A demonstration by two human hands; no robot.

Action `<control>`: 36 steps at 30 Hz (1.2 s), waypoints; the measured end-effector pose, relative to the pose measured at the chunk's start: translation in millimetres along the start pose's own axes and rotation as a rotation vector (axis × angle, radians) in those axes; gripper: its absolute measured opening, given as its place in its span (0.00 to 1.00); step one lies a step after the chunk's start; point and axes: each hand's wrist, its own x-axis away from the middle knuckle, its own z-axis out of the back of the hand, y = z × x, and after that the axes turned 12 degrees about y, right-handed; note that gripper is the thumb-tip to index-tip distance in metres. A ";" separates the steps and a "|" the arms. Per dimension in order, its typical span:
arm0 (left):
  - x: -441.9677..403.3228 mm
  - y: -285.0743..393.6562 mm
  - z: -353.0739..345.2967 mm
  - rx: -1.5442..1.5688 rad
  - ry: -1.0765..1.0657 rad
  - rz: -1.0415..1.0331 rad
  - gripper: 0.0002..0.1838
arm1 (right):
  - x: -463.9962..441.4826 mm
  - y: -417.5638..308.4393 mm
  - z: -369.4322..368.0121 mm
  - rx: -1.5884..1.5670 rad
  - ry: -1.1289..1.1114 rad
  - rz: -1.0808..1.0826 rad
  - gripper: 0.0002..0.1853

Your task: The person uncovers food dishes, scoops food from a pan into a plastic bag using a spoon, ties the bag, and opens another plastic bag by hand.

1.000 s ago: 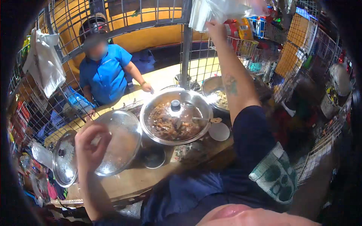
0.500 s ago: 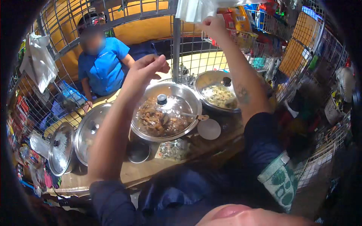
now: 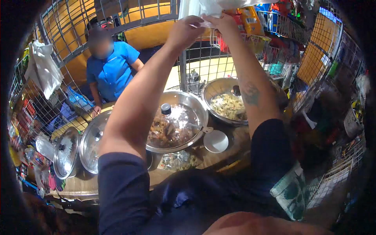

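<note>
Both my arms reach up to white plastic bags (image 3: 199, 8) hanging at the top centre. My left hand (image 3: 185, 33) has its fingers closed on the lower edge of the plastic. Beside it, my right hand (image 3: 223, 23) pinches the same edge, and the two hands nearly touch. Below stand a large lidded pan of brown stewed food (image 3: 166, 131) and, to its right, a lidded pan of pale food (image 3: 226, 105). A filled clear bag (image 3: 176, 161) lies in front of the stew pan.
A person in a blue shirt (image 3: 112, 72) stands beyond the metal grille (image 3: 183, 70). Two more lidded pans, one glass-lidded (image 3: 65, 153), are at the left. A white bowl (image 3: 216, 141) sits right of the stew. Wire baskets (image 3: 282, 27) with packets hang at the upper right.
My left hand has risen from over the left pans to the hanging plastic, beside my right hand. Its fingers have closed on the plastic. The view has shifted slightly.
</note>
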 end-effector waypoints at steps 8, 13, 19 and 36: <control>-24.4 -12.3 -53.6 -0.174 0.333 -0.125 0.22 | -13.3 16.8 52.8 -0.685 -0.307 -0.376 0.16; -16.2 11.7 -50.1 0.267 0.350 0.292 0.21 | -18.3 21.1 59.3 -0.683 -0.325 -0.353 0.14; -13.0 26.5 -54.3 0.193 0.203 0.017 0.17 | -24.2 -9.1 60.6 -0.259 -0.339 -0.222 0.29; 39.7 -25.3 -34.0 0.888 -0.416 0.692 0.33 | 58.4 -47.5 71.4 0.270 -0.418 0.082 0.18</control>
